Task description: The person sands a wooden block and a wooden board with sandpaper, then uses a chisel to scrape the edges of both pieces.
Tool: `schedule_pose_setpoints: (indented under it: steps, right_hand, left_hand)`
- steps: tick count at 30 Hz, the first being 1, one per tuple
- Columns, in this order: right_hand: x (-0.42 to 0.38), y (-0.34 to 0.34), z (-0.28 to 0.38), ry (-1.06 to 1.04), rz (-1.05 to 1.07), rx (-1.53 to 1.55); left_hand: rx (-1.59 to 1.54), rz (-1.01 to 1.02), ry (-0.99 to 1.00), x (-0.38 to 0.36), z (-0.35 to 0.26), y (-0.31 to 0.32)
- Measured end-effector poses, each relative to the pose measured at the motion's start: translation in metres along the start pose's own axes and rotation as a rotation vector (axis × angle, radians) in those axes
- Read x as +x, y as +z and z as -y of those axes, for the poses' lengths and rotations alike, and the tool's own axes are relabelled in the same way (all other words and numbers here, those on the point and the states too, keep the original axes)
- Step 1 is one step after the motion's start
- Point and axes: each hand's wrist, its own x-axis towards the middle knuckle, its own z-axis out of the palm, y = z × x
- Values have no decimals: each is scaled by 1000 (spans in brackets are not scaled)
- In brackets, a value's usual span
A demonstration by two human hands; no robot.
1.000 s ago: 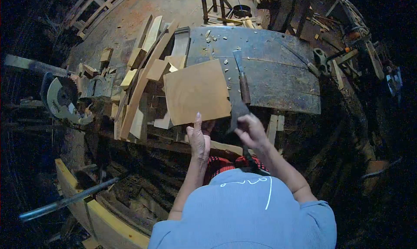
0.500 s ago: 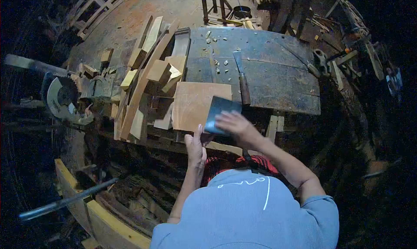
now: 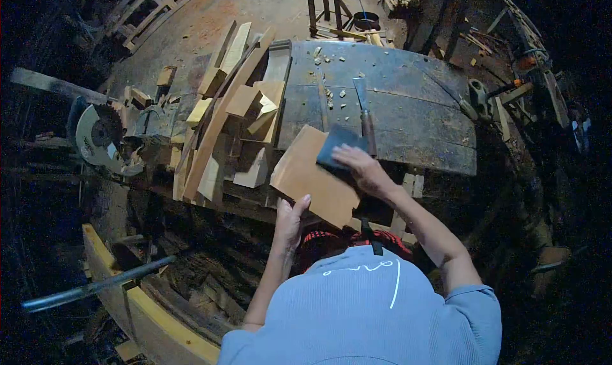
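My left hand [image 3: 289, 221] grips the near left edge of a flat, light brown wooden board [image 3: 307, 172], thumb on top and fingers hidden underneath. The board is turned at a slant in front of my body. Over its right part lies a dark blue-grey sheet that looks like sandpaper [image 3: 340, 137], somewhat blurred. My right hand [image 3: 364, 169] presses on this sheet, fingers bent over it. Just beyond, on the workbench [image 3: 421, 123], lies a chisel [image 3: 366, 113] with a wide blade and a dark wooden handle.
Wood strips and blocks [image 3: 226, 120] are piled at the bench's left side. Further left stands a circular saw blade [image 3: 101, 134] with its guard. Wood chips [image 3: 330, 99] are scattered on the bench. A metal bar [image 3: 99, 285] juts in at lower left.
The board has turned clockwise, its right end now nearer my body. My right hand and the sandpaper have shifted right and slightly up. The whole view has moved a little.
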Motion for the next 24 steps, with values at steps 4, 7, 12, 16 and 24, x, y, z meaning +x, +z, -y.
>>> schedule_pose_setpoints:
  steps: [4, 7, 12, 16, 24]
  right_hand:
    - [7, 5, 50, -183, 242, 269]
    - [31, 7, 21, -221, 69, 115]
    - [32, -6, 19, -3, -25, 88]
    - [14, 9, 74, -270, 116, 134]
    - [4, -5, -70, 232, -200, -71]
  left_hand:
    - [262, 90, -117, 0, -9, -1]
    - [213, 196, -225, -4, -17, 13]
    - [164, 97, -238, -12, -24, 25]
    - [-49, -4, -364, -10, -5, 12]
    - [314, 77, -86, -11, -31, 4]
